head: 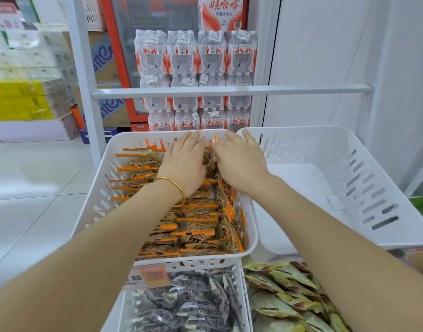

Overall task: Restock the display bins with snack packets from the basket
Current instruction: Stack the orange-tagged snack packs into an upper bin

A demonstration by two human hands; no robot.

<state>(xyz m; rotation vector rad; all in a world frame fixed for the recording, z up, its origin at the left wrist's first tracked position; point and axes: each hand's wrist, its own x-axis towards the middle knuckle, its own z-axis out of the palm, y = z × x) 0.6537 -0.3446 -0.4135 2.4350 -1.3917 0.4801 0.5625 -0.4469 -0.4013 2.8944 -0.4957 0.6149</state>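
**Desk:** Where do the packets sit against your hands?

**Floor:** Your left hand (184,164) and right hand (241,164) lie fingers out, gripping nothing, at the far end of the white bin (134,136); an upright orange-edged packet (214,142) is pressed between them; more snack packets (196,226) stretch back beneath your wrists; an empty bin (363,183) sits just right of your right hand.

Both bare arms outstretched, palms down, left grip (184,164) and right grip (241,161) close together, fingertips blurred.
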